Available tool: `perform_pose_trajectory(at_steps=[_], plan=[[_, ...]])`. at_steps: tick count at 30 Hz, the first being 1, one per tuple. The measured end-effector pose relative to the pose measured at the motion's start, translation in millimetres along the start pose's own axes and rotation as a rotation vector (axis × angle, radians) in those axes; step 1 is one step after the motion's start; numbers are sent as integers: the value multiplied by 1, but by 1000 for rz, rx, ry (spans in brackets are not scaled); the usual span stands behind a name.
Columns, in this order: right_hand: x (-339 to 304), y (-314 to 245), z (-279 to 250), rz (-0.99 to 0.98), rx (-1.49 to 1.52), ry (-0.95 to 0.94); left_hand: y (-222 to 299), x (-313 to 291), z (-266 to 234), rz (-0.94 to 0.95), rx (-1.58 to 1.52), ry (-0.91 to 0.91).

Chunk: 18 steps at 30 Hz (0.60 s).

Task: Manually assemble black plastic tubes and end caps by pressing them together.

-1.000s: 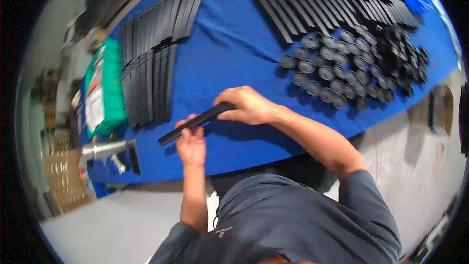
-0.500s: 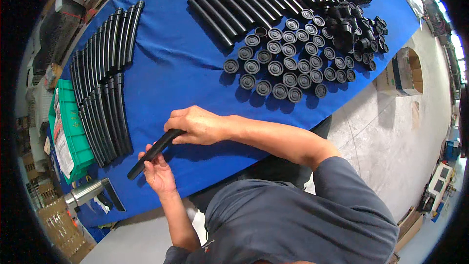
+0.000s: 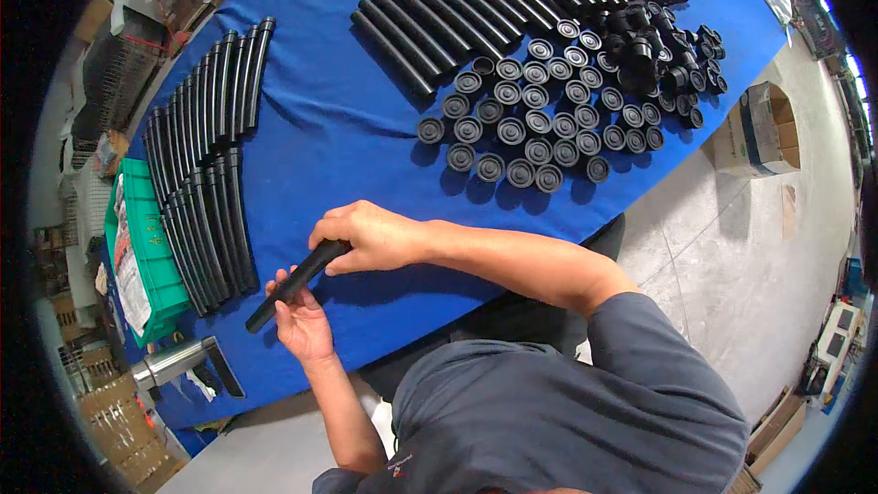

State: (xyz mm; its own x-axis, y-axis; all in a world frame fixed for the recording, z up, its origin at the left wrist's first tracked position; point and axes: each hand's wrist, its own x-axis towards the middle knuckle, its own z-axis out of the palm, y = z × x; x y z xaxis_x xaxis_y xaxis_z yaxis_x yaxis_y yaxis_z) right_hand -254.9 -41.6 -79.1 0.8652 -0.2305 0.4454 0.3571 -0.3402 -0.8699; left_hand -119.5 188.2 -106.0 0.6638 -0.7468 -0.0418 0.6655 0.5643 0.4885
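Observation:
A short black tube (image 3: 309,271) slants over the near left part of the blue-covered table, held between both hands. My left hand (image 3: 305,327) supports its lower left part, with fingers and thumb on either side. Around its upper right end my right hand (image 3: 370,236) is closed, hiding that end. The tube's lower left end sticks out past my left fingers. To the left lie rows of black tubes (image 3: 212,210) with collars at their far ends.
Round black caps (image 3: 512,131) spread over the right half of the table (image 3: 320,128), below plain black tubes (image 3: 412,32). A pile of caps (image 3: 645,50) sits beyond. At left are a green bin (image 3: 151,238) and a metal cylinder (image 3: 174,363). A cardboard box (image 3: 754,133) stands on the floor.
The view has shifted slightly, so the table's things appear a little displaced. Both hands keep their hold on the tube, which stays at nearly the same slant.

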Motion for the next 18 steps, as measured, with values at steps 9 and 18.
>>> perform_pose_trajectory(at_steps=[9, 18], plan=[[2, -4, -7, 320, 216, -99, -1, -2, 1, -46, 49, -35], [0, -2, -4, 218, 241, -143, 2, -4, -3, -46, 38, -44]])
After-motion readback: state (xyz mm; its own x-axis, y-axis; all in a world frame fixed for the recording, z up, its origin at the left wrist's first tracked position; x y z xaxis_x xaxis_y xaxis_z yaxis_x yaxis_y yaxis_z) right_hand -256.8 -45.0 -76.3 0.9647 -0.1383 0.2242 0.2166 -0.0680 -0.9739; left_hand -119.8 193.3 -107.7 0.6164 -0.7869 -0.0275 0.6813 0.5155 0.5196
